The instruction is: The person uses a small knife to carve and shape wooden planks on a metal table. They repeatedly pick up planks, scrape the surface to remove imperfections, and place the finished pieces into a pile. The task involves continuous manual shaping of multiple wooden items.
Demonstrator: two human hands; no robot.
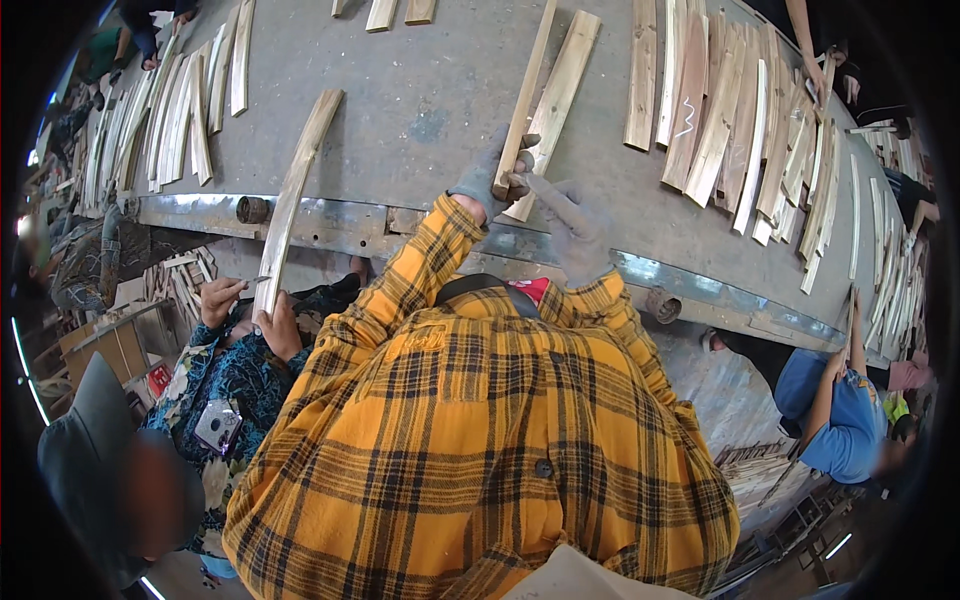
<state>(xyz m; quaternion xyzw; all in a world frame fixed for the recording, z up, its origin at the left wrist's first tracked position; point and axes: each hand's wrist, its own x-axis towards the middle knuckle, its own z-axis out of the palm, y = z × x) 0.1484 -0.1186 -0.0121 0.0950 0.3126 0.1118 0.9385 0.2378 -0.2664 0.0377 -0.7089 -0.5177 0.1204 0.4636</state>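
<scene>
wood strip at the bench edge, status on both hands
Left hand gloved, gripping the long wood strip. Right hand gloved, fingers at the strip's lower end. Second strip lies alongside, touching.

Centre frame: gloved left hand (487,175) is gripping a wooden strip (527,95); gloved right hand (575,225) is pointing beside it.
Bench: grey table (430,110) is carrying it.

Wooden slats on a grey workbench

Rows of pale slats (725,120) cover the workbench (420,110); a co-worker in a floral shirt (235,385) holds a curved slat (290,200), perhaps trimming it.
</scene>
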